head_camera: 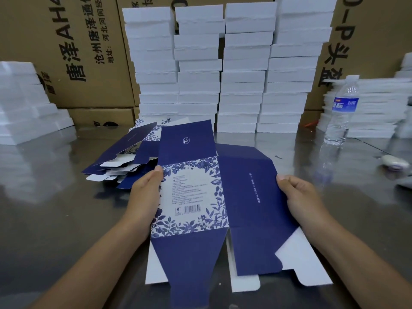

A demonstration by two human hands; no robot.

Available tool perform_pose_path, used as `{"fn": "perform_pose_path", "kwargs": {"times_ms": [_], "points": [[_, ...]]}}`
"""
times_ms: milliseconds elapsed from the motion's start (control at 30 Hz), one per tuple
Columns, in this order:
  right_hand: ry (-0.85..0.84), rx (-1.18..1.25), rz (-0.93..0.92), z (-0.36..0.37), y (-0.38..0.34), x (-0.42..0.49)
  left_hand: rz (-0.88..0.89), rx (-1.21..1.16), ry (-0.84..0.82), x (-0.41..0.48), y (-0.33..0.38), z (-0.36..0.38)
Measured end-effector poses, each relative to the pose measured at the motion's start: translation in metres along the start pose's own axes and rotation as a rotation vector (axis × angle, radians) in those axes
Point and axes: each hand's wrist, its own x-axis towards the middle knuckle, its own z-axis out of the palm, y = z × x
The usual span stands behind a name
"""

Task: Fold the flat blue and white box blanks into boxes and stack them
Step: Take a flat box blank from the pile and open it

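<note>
Cartons printed 唐泽AH4, hands gripping barcoded box blank

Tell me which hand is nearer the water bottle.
Right. The right hand grips the right edge of the box blank, below-left of the water bottle; the left hand grips its left edge, farther away.

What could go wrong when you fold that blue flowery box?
The box blank is pinched only at its side edges by the left hand and right hand, so a loose grip might let it slip or crease wrongly. The pile of flat blanks behind it is fanned out unevenly and could slide apart. The water bottle stands on the right; a wide swing might tip it.
</note>
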Motion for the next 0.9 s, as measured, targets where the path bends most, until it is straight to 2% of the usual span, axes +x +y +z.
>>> {"fn": "perform_pose_path", "kwargs": {"times_ms": [167, 300, 500, 700, 900], "points": [[0.060, -0.007, -0.031, -0.001, 0.004, 0.004, -0.035, 0.036, -0.106, -0.003, 0.000, 0.000], [0.067, 0.039, -0.043, 0.001, 0.005, 0.004, 0.038, 0.116, -0.020, -0.001, 0.000, 0.000], [-0.071, -0.100, -0.127, 0.005, 0.005, -0.001, 0.065, 0.018, 0.028, 0.001, 0.001, -0.005], [-0.026, -0.107, -0.122, 0.000, 0.009, 0.004, -0.008, -0.114, -0.020, 0.001, 0.002, 0.000], [0.008, -0.056, -0.120, -0.001, 0.012, 0.006, -0.010, -0.071, -0.067, 0.005, -0.002, 0.000]]}}
